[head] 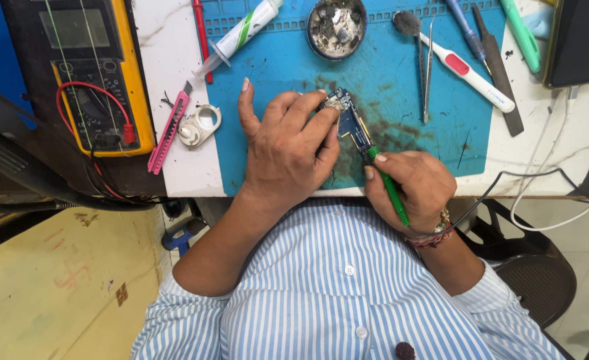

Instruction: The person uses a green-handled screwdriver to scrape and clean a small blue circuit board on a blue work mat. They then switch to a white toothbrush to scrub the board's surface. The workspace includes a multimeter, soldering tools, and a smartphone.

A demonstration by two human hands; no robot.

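Observation:
A small blue circuit board (pixel 352 122) lies on the blue work mat (pixel 401 80) near the table's front edge. My left hand (pixel 286 148) presses down on the board's left end with its fingertips, thumb stretched out to the left. My right hand (pixel 411 188) grips a green-handled tool (pixel 389 187) like a pen, its tip touching the board's lower end.
A yellow multimeter (pixel 84 67) with red and black leads sits at left beside a pink utility knife (pixel 168 131) and a white ring part (pixel 200 125). A syringe tube (pixel 241 35), round dish of scraps (pixel 336 27), tweezers (pixel 427 73), white brush (pixel 468 72), file (pixel 501 73) and dark phone (pixel 581 41) lie behind.

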